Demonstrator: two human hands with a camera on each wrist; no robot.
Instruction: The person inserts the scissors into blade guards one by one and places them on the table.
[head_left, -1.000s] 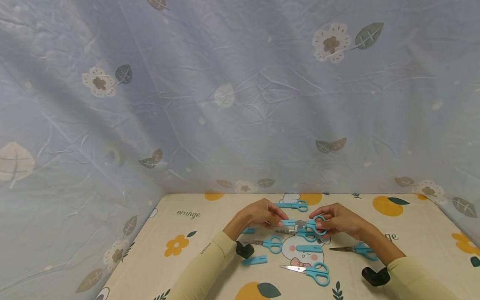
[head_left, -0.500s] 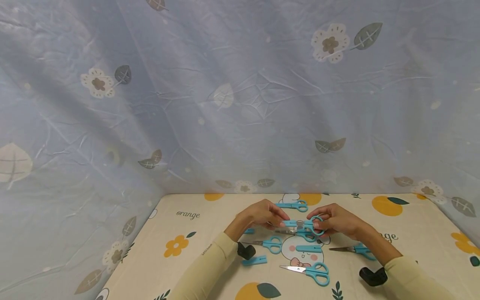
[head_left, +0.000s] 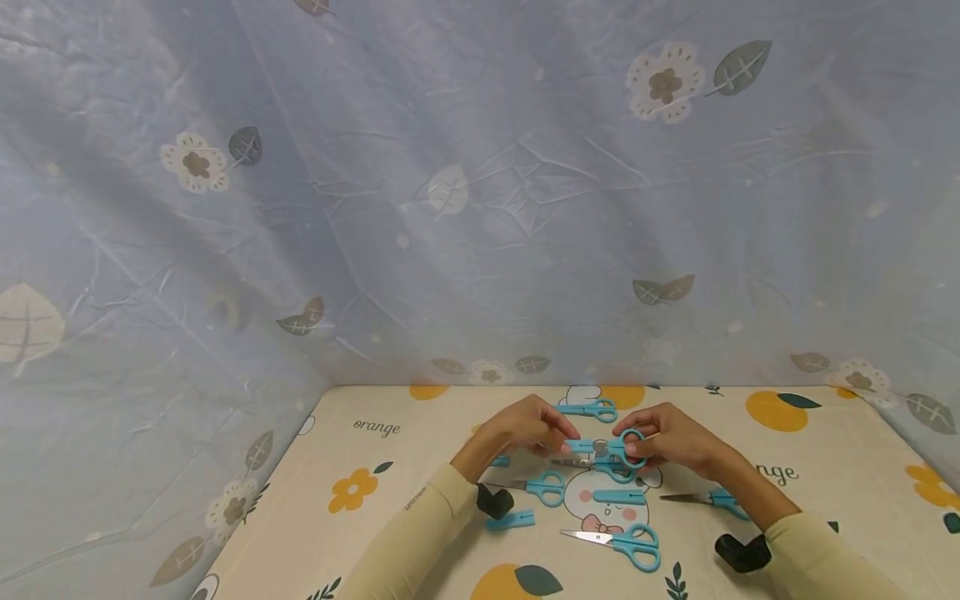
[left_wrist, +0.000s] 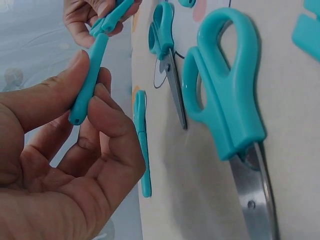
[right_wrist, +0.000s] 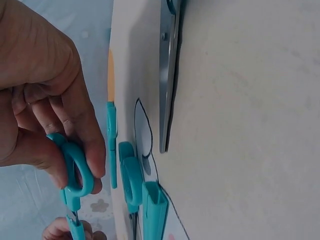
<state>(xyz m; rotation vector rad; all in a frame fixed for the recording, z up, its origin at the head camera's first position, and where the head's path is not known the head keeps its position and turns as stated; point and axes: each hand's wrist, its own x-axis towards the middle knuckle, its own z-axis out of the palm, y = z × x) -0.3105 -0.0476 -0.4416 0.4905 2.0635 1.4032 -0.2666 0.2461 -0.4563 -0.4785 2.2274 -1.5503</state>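
Over the far middle of the table, my left hand [head_left: 534,425] pinches a turquoise blade cover [left_wrist: 90,85] between thumb and fingers. My right hand [head_left: 678,437] holds a pair of scissors by its turquoise handles [right_wrist: 74,202], the blades pointing left. Their tips sit inside the cover, and a short stretch of bare metal [head_left: 600,447] shows between cover and handles. Just beneath, another pair of scissors [head_left: 615,471] lies uncovered on the cloth. Behind both hands lies a covered pair [head_left: 592,410].
More uncovered scissors lie at the left [head_left: 545,489], the front [head_left: 636,546] and the right [head_left: 723,502]. Loose covers rest near the middle [head_left: 618,497], at front left [head_left: 512,520] and partly behind the left wrist [head_left: 501,461]. A patterned curtain [head_left: 480,250] hangs behind the table.
My hands have come slightly closer together, and less bare blade shows between the cover and the handles. The scissors and covers on the table stay where they were.
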